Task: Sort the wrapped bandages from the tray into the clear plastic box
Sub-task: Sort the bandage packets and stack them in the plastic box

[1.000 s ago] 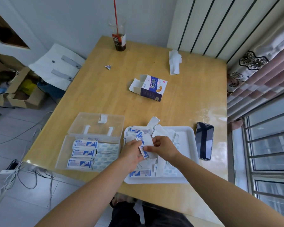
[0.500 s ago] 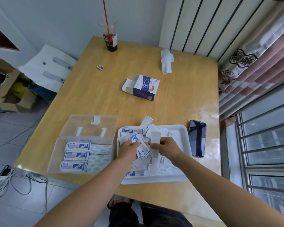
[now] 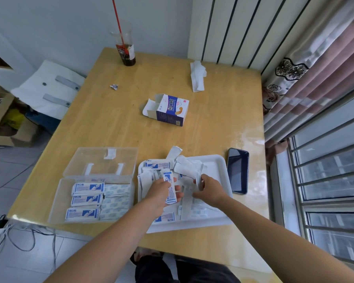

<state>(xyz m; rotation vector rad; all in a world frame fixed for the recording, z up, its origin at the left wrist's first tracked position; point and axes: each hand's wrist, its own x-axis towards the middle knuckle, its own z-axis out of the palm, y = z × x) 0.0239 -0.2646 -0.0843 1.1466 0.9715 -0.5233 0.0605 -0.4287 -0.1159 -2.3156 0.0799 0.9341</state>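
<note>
A white tray [image 3: 218,162] near the table's front edge holds a loose heap of wrapped bandages [image 3: 157,166], white with blue print. Left of it stands the clear plastic box [image 3: 56,201] with its lid folded back; rows of wrapped bandages [image 3: 87,188] lie stacked inside. My left hand [image 3: 158,192] is over the tray and grips a small stack of blue-printed bandages [image 3: 170,187] upright. My right hand [image 3: 209,189] is beside it over the tray's middle and pinches a white bandage strip [image 3: 198,177] between thumb and fingers.
A black phone [image 3: 237,170] lies right of the tray. An opened bandage carton [image 3: 169,110] sits mid-table. Farther back are a crumpled tissue [image 3: 197,75], a small wrapper scrap [image 3: 114,86] and a cup with a red straw [image 3: 125,48]. A radiator and curtain border the right.
My hands have drawn slightly apart over the tray. The left keeps its stack of bandages; the right has lifted a white strip away from it. The camera has shifted a little.
</note>
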